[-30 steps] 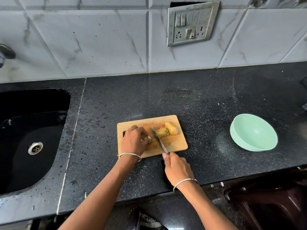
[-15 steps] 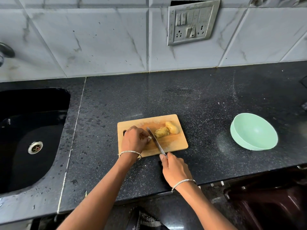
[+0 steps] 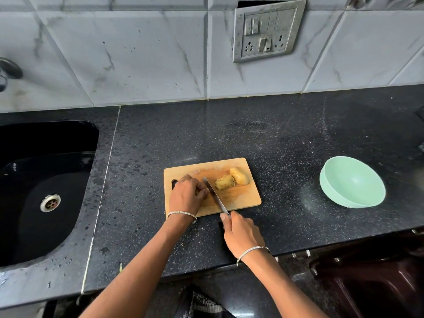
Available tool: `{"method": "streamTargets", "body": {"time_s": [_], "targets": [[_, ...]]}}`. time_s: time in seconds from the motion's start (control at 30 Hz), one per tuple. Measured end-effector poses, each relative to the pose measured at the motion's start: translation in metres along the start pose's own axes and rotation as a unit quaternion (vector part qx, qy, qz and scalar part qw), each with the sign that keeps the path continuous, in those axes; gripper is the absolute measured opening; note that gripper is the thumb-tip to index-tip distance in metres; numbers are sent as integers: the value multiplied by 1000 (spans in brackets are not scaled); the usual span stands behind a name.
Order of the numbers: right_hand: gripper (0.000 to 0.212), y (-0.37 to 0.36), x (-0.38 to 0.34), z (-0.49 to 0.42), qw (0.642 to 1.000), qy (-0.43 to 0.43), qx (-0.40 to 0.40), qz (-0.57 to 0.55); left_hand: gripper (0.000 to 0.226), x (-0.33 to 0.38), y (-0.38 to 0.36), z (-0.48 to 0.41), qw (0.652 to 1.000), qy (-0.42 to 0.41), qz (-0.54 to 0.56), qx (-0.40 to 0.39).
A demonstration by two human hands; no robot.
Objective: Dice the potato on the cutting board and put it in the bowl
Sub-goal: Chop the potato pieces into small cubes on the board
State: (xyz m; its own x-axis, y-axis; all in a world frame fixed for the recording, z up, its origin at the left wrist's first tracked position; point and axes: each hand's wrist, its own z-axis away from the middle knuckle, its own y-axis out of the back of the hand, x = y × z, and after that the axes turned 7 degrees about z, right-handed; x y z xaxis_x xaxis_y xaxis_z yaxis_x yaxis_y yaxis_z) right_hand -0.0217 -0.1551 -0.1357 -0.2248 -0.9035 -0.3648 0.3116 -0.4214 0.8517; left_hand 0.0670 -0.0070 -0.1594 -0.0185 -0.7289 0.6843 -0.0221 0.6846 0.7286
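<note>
Diagonally, knife [image 3: 215,196] crosses cutting board [image 3: 243,199] edge.

Table [image 3: 275,138]: black speckled stone, glossy, water-spotted | cutting board [image 3: 241,198]: pale wood, matt | bowl [image 3: 351,182]: mint plastic, smooth, satin | knife [image 3: 215,196]: bright metal blade | potato [image 3: 239,176]: dull yellowish skin | wall tiles [image 3: 137,53]: marble-look, glossy | switch plate [image 3: 266,31]: grey, metal-look, smudged | sink [image 3: 46,138]: black, glossy | drain [image 3: 50,203]: metal.
</note>
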Motion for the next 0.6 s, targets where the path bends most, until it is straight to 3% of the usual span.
{"method": "streamTargets", "body": {"time_s": [0.27, 0.6], "targets": [[39, -1, -6, 3, 999, 14, 32, 40, 12, -2, -4, 2, 999, -23, -42, -3], [37, -4, -11, -1, 992, 12, 45, 117, 5, 2, -1, 0, 999, -17, -25, -19]]}}
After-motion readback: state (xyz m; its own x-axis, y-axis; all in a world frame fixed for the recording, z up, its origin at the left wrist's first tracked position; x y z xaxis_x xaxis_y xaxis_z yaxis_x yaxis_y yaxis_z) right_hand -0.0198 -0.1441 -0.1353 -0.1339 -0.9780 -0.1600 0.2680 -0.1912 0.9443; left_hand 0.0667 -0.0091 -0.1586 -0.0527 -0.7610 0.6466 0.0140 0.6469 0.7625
